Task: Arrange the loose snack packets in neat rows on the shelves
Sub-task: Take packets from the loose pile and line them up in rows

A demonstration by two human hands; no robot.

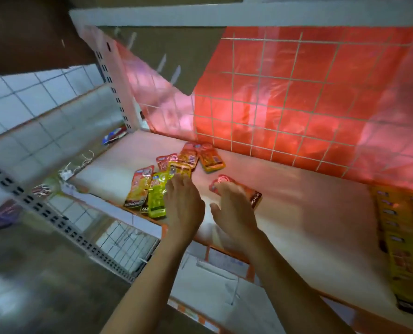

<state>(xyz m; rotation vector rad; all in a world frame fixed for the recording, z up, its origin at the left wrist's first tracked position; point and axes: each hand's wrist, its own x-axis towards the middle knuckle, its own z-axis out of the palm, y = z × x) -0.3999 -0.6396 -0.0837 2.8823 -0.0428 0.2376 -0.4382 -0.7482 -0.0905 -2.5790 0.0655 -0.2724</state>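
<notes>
Centre of frame: white shelf board (297,213), seen from above. The loose snack pkts lie in a heap on its left half.

- Left hand (183,203), centre of frame: fingers straight, tips on the lower edge of a yellow foil packet (179,170). Not clenched, grasping nothing, just touching.
- Right hand (234,206), just right of the left hand: lies palm down on a red packet with a dark end (255,198), which sits apart from the heap, to its right. Thumb is spread and off the pkt. Fingers reach over its upper-left end. Can't tell if the tips hook the edge or only press, since it's blurred.
- Heap, left of centre:
  - a red-and-yellow packet (139,189) sits at the shelf's front edge
  - a lime-green packet (157,196) is just right of it, partly overlapping
  - a small red packet (165,161) is above those
  - an orange-red packet (189,153) is further up, w/ the yellow one overlapping it
  - an orange packet (211,158) is at the top right of the heap, nearest the back
  - all lie flat at mixed angles, no row
- Right edge of frame: a neat row of yellow packets (403,237) runs front to back on the same shelf, well apart from the heap.
- Upper right: white wire grid (285,92) w/ a red translucent plastic sheet (321,68) behind it as the shelf back.
- Upper left: white perforated upright (110,78), w/ a blue-and-red packet (113,137) near its foot.
- Lower left: another perforated rail (63,225), blurred.
</notes>
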